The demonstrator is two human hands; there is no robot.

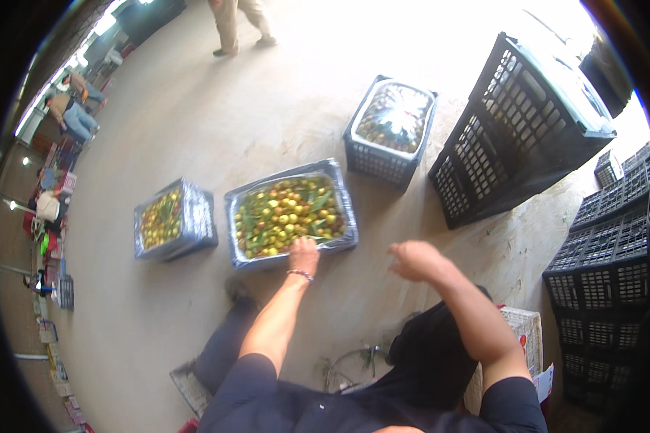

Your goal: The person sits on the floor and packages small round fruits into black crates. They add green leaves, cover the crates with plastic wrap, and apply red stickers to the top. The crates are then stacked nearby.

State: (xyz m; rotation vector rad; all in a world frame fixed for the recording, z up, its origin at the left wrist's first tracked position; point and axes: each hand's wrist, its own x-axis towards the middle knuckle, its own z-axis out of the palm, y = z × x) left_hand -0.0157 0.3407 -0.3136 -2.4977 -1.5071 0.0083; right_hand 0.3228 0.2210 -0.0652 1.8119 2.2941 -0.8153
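A plastic-lined crate (348,214) stands on the floor before me, filled with yellow-green and reddish fruit (287,211) that look like jujubes, with green leaves among them. My left hand (304,256), a beaded bracelet at its wrist, reaches over the crate's near rim to the fruit. The back of that hand hides its fingertips, so any hold is unclear. To the right of the crate, my right hand (416,261) is above the floor. Its fingers are a little bent and apart, with nothing visible in them.
A second lined fruit crate (197,216) stands to the left. Behind and right is a black crate (382,162) under shiny clear film. Tall black crates (498,146) and more stacked crates (596,287) line the right. A person's legs (228,27) show at the top; others sit far left.
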